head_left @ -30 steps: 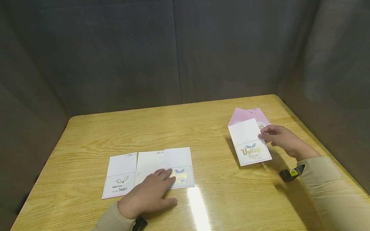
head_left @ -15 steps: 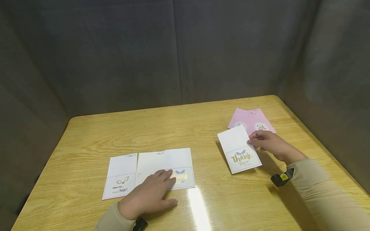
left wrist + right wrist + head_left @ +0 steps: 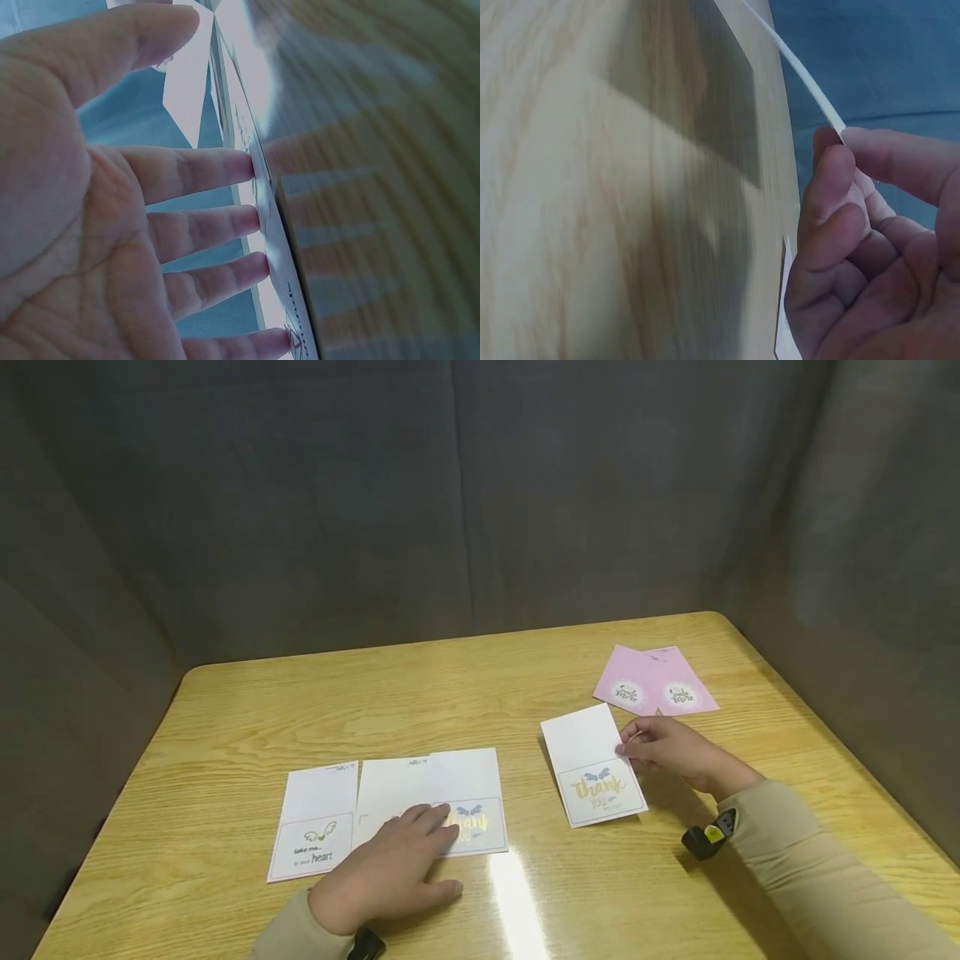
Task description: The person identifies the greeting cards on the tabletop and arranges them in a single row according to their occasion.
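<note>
My right hand [image 3: 671, 752] pinches a white "Thank you" card [image 3: 592, 764] by its right edge, thumb against fingers. The right wrist view shows this card [image 3: 810, 82] edge-on, raised off the wood with its shadow below. My left hand [image 3: 390, 864] lies with extended fingers [image 3: 202, 169], their tips on a row of white cards. Under it are a middle card [image 3: 390, 781], its print mostly covered, and another "Thank you" card [image 3: 468, 777] at the row's right end. At the left end lies a "take me to your heart" card [image 3: 318, 793].
Two pink cards [image 3: 663, 672] overlap at the table's back right, beyond my right hand. The wooden table [image 3: 375, 710] has rounded back corners. Dark curtains [image 3: 300, 510] surround its back and sides. A bright light reflection shows in front of the card row.
My right hand has brought its "Thank you" card left and nearer, away from the pink cards, which now show more fully. The left hand stays on the row.
</note>
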Demonstrator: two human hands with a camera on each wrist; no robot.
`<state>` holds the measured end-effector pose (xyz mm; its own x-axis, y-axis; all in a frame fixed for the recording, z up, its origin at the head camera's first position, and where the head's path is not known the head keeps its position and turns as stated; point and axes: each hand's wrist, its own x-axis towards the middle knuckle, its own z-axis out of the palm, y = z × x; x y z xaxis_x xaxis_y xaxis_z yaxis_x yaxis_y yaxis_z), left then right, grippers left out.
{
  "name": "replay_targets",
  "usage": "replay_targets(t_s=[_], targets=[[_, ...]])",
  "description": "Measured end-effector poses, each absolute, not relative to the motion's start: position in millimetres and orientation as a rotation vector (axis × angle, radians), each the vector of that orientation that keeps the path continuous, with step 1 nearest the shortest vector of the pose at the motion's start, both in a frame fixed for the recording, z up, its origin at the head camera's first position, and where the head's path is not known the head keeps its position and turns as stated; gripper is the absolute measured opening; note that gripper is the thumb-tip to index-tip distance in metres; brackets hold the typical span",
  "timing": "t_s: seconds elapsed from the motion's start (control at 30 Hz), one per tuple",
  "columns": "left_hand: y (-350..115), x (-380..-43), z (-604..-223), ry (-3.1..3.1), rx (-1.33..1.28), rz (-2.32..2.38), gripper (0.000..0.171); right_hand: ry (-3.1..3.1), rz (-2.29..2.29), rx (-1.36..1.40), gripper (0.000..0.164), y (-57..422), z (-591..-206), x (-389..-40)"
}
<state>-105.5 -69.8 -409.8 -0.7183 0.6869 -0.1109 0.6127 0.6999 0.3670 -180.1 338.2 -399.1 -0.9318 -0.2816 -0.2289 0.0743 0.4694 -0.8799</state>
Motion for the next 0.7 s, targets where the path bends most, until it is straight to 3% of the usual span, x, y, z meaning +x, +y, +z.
replay_targets(t_s=[0.17, 0.4, 0.7], targets=[[-69, -106, -411, 2.653, 1.037, 0.452, 0.064, 2.392, -1.438, -0.139, 0.013, 333, -405, -179], [-68, -105, -412, 2.662, 1.034, 0.434, 0.063, 2.395, -1.484, -0.097, 0.042, 319, -408, -176], [-70, -107, -411, 2.678, 1.034, 0.425, 0.063, 2.48, -1.413, -0.119, 0.051, 299, -407, -174]])
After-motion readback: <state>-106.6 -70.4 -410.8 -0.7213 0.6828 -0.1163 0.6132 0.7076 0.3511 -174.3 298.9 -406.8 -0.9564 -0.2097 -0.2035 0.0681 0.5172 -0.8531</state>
